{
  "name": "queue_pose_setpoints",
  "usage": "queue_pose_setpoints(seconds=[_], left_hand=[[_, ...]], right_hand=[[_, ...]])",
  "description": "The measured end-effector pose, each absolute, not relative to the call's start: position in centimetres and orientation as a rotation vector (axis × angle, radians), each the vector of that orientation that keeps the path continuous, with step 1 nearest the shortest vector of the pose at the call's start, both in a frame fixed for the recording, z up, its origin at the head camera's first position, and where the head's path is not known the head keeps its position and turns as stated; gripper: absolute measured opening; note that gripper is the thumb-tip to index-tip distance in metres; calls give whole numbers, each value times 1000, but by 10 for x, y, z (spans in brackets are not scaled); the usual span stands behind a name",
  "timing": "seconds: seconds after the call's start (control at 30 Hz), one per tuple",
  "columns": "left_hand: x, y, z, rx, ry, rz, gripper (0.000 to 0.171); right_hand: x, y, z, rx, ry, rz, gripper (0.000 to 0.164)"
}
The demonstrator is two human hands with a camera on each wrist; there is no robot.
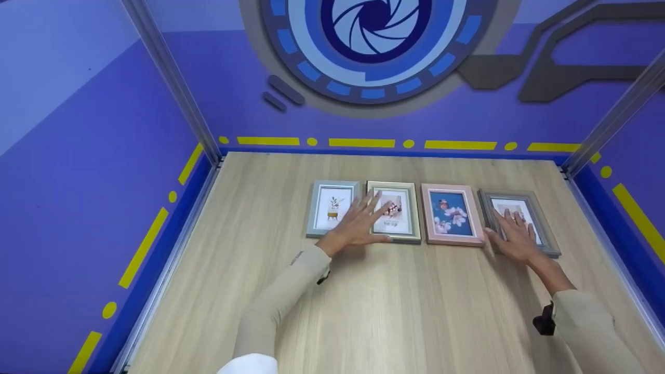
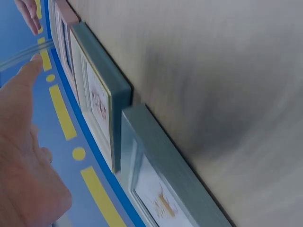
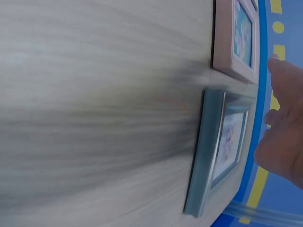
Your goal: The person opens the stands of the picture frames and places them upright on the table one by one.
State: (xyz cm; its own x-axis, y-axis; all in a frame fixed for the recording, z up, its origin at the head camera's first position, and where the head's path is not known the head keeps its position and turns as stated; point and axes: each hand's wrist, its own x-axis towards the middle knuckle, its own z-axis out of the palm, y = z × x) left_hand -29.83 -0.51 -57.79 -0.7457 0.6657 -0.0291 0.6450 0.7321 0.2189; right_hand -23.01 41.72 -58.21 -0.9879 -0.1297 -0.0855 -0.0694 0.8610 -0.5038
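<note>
Several picture frames lie face up in a row on the table. From left to right they are a light blue frame (image 1: 311, 218), a pale gold frame (image 1: 417, 223), a pink frame (image 1: 452, 241) and a grey frame (image 1: 543, 221). My left hand (image 1: 357, 221), fingers spread, is over the gold frame and overlaps the blue one's right edge. Over the lower left of the grey frame is my right hand (image 1: 514, 241), its fingers extended, thumb beside the pink frame's edge. Both wrist views show the hands above the frames, gripping nothing.
The wooden table (image 1: 234, 249) has metal rails along its sides. A purple back wall (image 1: 218, 83) with yellow markings stands behind the row, and side walls rise at left and right. Small black devices sit at both sleeve cuffs.
</note>
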Motion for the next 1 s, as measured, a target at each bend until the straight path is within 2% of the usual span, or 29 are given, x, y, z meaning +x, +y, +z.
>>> queue_pose_setpoints(seconds=[0.3,0.73,0.83,1.0], left_hand=[[-288,52,-588,1254,2764,285,80],[-263,151,-589,1429,2677,193,63],[-258,174,-589,1399,2662,323,62],[-244,204,-589,1258,2476,861,61]], right_hand=[[-227,447,-593,-51,2959,-741,69],[-212,471,-599,263,3054,-718,59],[-211,476,-598,344,3056,-757,58],[-217,478,-597,429,3002,-842,62]])
